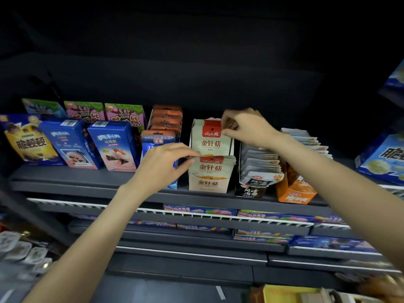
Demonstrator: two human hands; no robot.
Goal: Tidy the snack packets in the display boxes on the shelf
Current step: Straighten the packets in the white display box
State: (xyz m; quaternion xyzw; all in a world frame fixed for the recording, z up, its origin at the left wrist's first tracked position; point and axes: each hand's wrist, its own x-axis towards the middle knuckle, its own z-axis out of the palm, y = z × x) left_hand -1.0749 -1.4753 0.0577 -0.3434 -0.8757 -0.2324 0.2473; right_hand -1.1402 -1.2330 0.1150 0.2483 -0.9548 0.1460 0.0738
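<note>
One dark shelf [87, 182] carries a row of goods. At its middle stands one cream display box [208, 184] of mushroom snack packets; a stack of packets [213, 164] fills its front, and one upright packet [211, 138] rises behind them. To the right stand two more display boxes, one black-and-white [251, 190] and one orange [295, 193], both full of packets too many to count. To the left are two blue cartons [113, 145], one yellow-and-blue carton [28, 141] and one blue box [157, 143] with orange-topped packets.

The left hand [162, 165] reaches up from below, its grip pinching the top left corner of the front stack. The right hand [247, 127] arches over from the right, its grip pinching the red top edge of the upright packet.
</note>
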